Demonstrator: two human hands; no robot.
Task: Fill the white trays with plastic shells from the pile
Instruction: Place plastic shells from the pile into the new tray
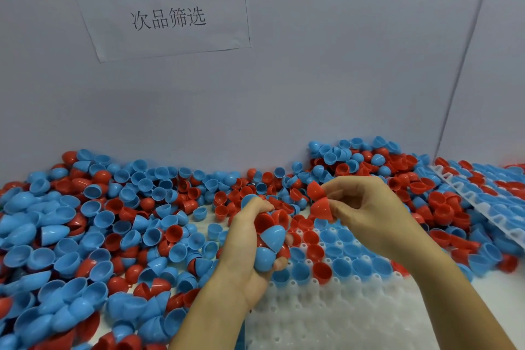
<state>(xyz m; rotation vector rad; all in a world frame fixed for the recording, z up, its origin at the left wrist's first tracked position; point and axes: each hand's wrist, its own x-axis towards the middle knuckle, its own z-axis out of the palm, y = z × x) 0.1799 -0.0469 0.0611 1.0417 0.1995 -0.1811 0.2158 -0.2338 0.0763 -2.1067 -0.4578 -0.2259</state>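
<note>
The plastic shells [85,236] are glossy red and blue half-domes, some rounded, some more pointed, many joined in hinged pairs. They lie in a deep pile across the table's left side and along the grey wall [312,79]. The left hand [255,247] curls round a clutch of them, red and blue together, held above the near white tray [326,318]. The right hand [366,207] pinches a hinged red pair [319,200] between thumb and fingertips, just right of the left hand's bundle. The tray's far rows hold blue and red shells sitting open side up; its near cups show bare white. A second tray [483,202], partly buried in shells, lies tilted at the right. A paper sign [159,0] hangs on the wall.
</note>
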